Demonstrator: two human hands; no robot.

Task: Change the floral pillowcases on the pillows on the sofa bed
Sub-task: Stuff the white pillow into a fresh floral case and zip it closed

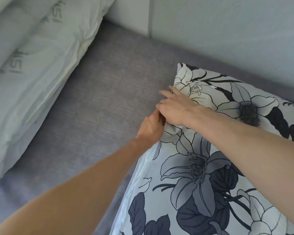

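A grey fabric sofa bed (109,92) is seen set against a pale wall. A pillow in a floral pillowcase (210,175), printed with dark-outlined lilies and navy leaves, is laid on its right side, reaching from the near edge toward the wall. At far left, a bare white pillow (32,78) marked with faint grey lettering is rested on the same surface.

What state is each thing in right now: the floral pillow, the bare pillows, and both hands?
Floral pillow: lying on the grey sofa bed, floral pillowcase on.
Bare pillows: uncovered, white, lying at the left, untouched.
Left hand: fingers curled, pinching the pillowcase's left edge.
Right hand: resting on the same edge just above the left hand; its grip is unclear.
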